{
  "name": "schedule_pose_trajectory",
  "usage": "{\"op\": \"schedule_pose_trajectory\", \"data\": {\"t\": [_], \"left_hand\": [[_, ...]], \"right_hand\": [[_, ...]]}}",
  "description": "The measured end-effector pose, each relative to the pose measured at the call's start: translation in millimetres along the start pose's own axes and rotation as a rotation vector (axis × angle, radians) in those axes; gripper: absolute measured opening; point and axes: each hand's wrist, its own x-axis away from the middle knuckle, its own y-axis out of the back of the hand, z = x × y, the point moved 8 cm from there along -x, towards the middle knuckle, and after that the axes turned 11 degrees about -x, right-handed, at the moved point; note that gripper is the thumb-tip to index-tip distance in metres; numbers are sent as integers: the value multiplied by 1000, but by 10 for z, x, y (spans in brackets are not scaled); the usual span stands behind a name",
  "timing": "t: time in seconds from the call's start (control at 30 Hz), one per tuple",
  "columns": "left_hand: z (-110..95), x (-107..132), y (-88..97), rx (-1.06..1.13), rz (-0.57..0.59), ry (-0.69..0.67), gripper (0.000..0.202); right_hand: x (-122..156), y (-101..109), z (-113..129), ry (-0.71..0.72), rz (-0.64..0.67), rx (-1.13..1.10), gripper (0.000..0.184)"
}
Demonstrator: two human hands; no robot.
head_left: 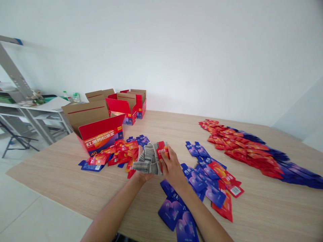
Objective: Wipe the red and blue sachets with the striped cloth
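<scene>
My left hand (142, 173) grips a thick fanned stack of flat sachets (149, 159), their silver backs showing. My right hand (171, 164) is closed on the right end of that stack, its fingers on a red sachet (163, 150) at the top. Both hands hover over the wooden table (75, 181). Red and purple sachets (118, 155) lie loose just left of the hands. More purple and red sachets (209, 181) are spread to the right and under my right forearm.
An open red carton (97, 129) stands at the left, two more open cartons (128, 102) behind it. A long heap of red and purple sachets (252, 151) runs along the right side. Metal shelving (30, 111) stands beyond the table's left edge.
</scene>
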Motion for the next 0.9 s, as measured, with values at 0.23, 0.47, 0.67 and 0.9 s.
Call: {"op": "schedule_pose_trajectory", "data": {"t": [0.23, 0.47, 0.67, 0.9], "left_hand": [[104, -3, 0, 22, -12, 67, 64], [170, 17, -75, 44, -13, 110, 71], [-86, 13, -42, 55, -2, 12, 66], [-172, -2, 14, 62, -22, -69, 64]], "right_hand": [[17, 31, -110, -30, -70, 20, 45], [-14, 154, -230, -39, -85, 11, 44], [5, 39, -88, 56, -37, -44, 45], [57, -46, -135, -50, -54, -50, 37]]}}
